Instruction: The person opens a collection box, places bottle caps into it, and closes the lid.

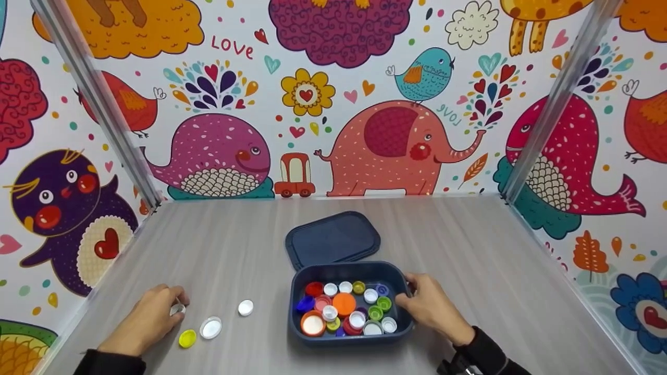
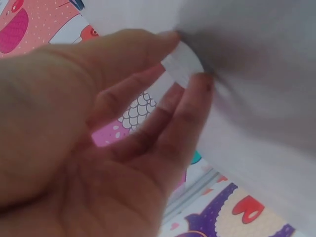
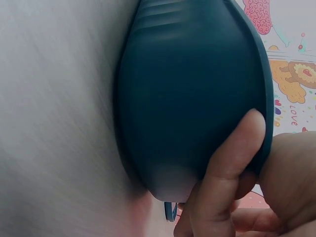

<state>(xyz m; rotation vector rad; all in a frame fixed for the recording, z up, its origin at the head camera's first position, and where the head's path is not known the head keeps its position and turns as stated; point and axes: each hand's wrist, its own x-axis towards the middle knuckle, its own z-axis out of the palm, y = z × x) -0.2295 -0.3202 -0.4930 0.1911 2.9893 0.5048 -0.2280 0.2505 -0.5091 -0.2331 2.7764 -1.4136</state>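
At the left of the head view, my left hand (image 1: 151, 315) pinches a white bottle cap (image 1: 177, 309) at the tabletop. In the left wrist view that cap (image 2: 181, 65) sits between thumb and fingertips, its edge by the grey surface. A yellow cap (image 1: 187, 338) and two white caps (image 1: 211, 328) (image 1: 245, 308) lie to the right of this hand. My right hand (image 1: 430, 304) grips the right wall of a dark blue box (image 1: 349, 341), thumb over the rim. Its fingers (image 3: 229, 158) press the outside of the box in the right wrist view. Several coloured caps, including an orange one (image 1: 344, 304), lie inside.
Behind the box, a dark blue lid (image 1: 333, 238) lies flat, its front edge close to the box's back rim. Walls printed with cartoon animals (image 1: 385, 151) enclose the grey table (image 1: 224, 245) at the back and sides, with metal posts (image 1: 104, 109) at the corners.
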